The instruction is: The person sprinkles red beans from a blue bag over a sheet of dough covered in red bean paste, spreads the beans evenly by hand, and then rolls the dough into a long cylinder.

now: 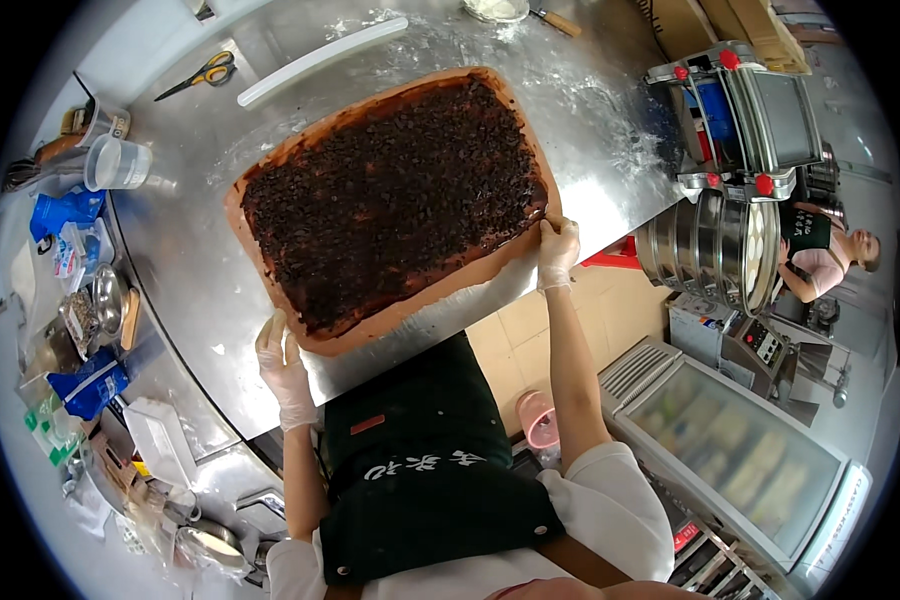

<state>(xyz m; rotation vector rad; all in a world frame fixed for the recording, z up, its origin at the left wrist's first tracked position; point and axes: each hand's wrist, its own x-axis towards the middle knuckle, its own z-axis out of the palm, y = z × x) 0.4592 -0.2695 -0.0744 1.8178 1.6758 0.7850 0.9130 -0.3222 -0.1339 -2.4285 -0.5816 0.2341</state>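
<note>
A rounded rectangle of brown dough [410,316] lies on the steel worktop, covered almost to its edges with dark, crumbly chocolate spread [390,200]. Both hands wear clear gloves. My left hand [283,372] pinches the dough at its near-left corner, beside the worktop's front edge. At the right-hand corner, my right hand [558,253] has thumb and fingers closed on the dough's edge.
Scissors [195,75], a white rod [320,62] and a wooden-handled tool [560,22] lie behind. Cups [118,162], packets and bowls crowd the left. A roller machine [780,110], steamers [700,250], a co-worker [820,250] and a glass-topped freezer [720,450] are at right.
</note>
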